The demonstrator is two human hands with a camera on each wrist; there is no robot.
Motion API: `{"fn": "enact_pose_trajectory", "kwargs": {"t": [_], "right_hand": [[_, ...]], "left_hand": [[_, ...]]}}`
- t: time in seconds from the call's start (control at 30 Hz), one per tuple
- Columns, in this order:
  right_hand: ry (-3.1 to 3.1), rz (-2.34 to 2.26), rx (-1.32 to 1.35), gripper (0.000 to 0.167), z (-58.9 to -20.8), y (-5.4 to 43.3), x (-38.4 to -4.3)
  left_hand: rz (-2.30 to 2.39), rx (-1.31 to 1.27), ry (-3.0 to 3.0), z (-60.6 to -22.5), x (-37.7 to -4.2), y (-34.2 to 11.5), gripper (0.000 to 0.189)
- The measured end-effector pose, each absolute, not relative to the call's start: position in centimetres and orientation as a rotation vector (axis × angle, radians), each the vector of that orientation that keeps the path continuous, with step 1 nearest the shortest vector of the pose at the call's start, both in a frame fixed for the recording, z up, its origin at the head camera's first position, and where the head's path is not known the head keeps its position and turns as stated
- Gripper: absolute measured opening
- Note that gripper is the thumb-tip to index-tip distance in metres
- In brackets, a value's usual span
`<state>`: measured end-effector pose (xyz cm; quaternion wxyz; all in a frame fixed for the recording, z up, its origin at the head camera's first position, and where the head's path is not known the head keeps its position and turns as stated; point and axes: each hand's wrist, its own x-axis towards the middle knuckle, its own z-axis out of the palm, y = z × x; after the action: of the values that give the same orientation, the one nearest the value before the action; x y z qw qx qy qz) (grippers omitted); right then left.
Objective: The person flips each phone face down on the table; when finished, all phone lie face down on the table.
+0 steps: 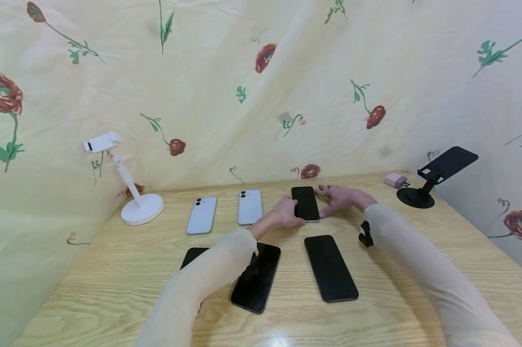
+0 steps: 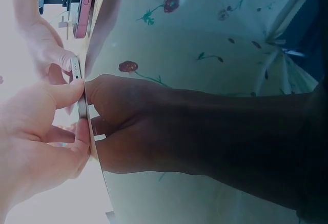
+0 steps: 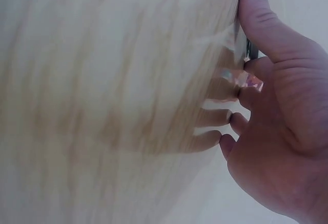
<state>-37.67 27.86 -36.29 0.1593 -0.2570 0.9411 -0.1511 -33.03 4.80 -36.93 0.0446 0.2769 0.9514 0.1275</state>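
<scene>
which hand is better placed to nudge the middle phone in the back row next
Probably the left hand: it is nearer that pale phone, while the back row's black phone separates it from the right hand.

- Light wood-grain table point(image 1: 92, 294) with a smooth, slightly shiny top.
- Back left: white stand point(image 1: 124, 174) on a round base.
- Back, left of centre: two pale phones, one farther left point(image 1: 202, 217), one nearer the middle point(image 1: 250, 208), backs up.
- Right of these: smaller dark phone point(image 1: 306, 202), screen up.
- Front row, black screens up: partly hidden phone point(image 1: 193, 254), middle phone point(image 1: 255, 284), tilted right-hand phone point(image 1: 332, 270).
- Back right: pinkish plug point(image 1: 395, 180) beside a black stand point(image 1: 445, 166).
</scene>
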Motion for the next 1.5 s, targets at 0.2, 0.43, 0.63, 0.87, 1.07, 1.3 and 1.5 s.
{"fn": "enact_pose_trajectory", "kwargs": {"t": [0.2, 0.43, 0.63, 0.87, 1.07, 1.3, 1.5], "right_hand": [[2.693, -0.451, -0.761, 0.096, -36.4, 27.8, -37.5], [2.693, -0.477, -0.771, 0.098, -36.3, 28.0, -37.5], [2.675, -0.529, -0.781, 0.098, -36.1, 28.1, -37.3], [2.628, -0.637, -0.787, 0.096, -35.6, 28.0, -37.1], [2.588, -0.700, -0.773, 0.097, -35.1, 27.8, -37.0], [2.566, -0.740, -0.748, 0.095, -34.7, 27.6, -36.8], [2.526, -0.809, -0.779, 0.092, -34.3, 27.3, -36.9]], "left_hand": [[0.401, 0.862, 2.913, -37.1, -33.1, 4.8, 0.060], [0.404, 0.854, 2.914, -37.2, -33.2, 4.8, 0.064], [0.425, 0.862, 2.900, -37.1, -33.2, 4.8, 0.070], [0.490, 0.853, 2.869, -37.0, -33.2, 4.6, 0.072], [0.549, 0.914, 2.827, -36.6, -33.1, 4.1, 0.072], [0.540, 0.990, 2.802, -36.5, -33.4, 3.8, 0.073], [0.629, 1.007, 2.763, -36.4, -33.5, 3.6, 0.080]]}}
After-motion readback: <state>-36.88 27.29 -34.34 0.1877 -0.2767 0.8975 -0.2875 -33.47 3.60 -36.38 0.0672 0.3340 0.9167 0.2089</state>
